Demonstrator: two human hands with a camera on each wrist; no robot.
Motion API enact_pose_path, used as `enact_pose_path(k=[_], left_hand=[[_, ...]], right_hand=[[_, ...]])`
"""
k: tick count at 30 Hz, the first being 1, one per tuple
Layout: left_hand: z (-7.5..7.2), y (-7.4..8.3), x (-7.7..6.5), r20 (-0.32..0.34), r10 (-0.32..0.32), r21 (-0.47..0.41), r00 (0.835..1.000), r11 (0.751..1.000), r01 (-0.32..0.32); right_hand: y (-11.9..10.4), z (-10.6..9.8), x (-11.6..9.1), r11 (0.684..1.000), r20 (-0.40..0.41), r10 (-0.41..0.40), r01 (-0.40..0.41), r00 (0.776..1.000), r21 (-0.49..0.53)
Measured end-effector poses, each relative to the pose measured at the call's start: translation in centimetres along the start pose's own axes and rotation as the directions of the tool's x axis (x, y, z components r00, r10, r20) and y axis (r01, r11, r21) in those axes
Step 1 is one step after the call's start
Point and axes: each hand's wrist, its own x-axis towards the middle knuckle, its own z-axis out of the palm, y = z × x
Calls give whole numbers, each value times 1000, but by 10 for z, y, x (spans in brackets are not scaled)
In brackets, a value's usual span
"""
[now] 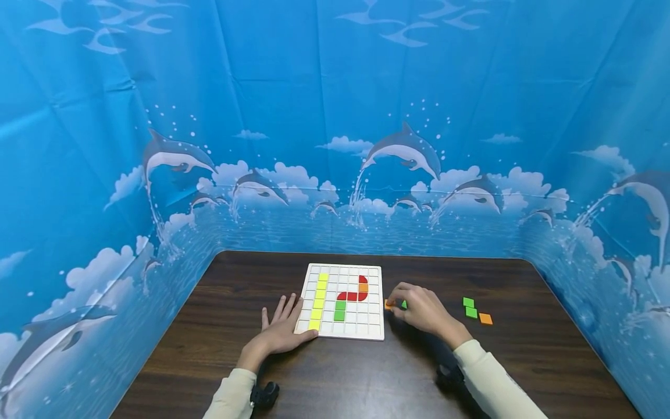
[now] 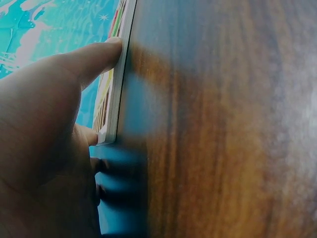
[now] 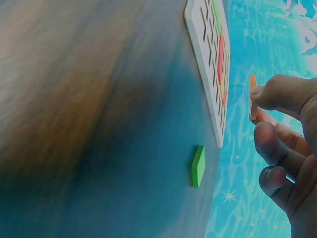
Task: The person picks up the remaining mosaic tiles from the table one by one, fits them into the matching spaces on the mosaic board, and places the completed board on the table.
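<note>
A white square grid board (image 1: pixel 361 330) lies on the table, set with a column of yellow tiles (image 1: pixel 318 302), red curved tiles (image 1: pixel 348 296), an orange tile (image 1: pixel 363 288) and green tiles (image 1: pixel 339 314). My left hand (image 1: pixel 281 331) rests at the board's left corner, fingers spread along the side and thumb on the near edge. Just off the board's right side, my right hand (image 1: pixel 421 307) pinches an orange tile (image 3: pixel 253 96) between thumb and fingertip, raised above the table in the right wrist view. Beneath that hand lies a loose green tile (image 3: pixel 198 167).
Two green tiles (image 1: pixel 469 308) and another orange tile (image 1: pixel 485 319) lie on the dark wooden table (image 1: pixel 523 361) to the right of my right hand. A blue dolphin-print curtain (image 1: pixel 324 116) surrounds the table's far edge and sides.
</note>
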Motion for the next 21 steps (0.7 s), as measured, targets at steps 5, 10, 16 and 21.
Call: enact_pose_path(k=[5, 10, 16, 21], left_hand=[[1, -2, 0, -11, 17, -30, 1000, 999, -18], [-2, 0, -2, -10, 19, -25, 1000, 1000, -19], [-8, 7, -7, 0, 17, -44, 1000, 999, -17], [0, -3, -1, -15, 29, -30, 999, 999, -29]], right_hand=[[-6, 1, 11, 999, -14, -39, 39, 999, 6], [-10, 2, 20, 998, -16, -59, 59, 998, 17], [-15, 2, 30, 997, -7, -65, 65, 998, 29], [-18, 4, 38, 997, 0, -62, 62, 998, 37]])
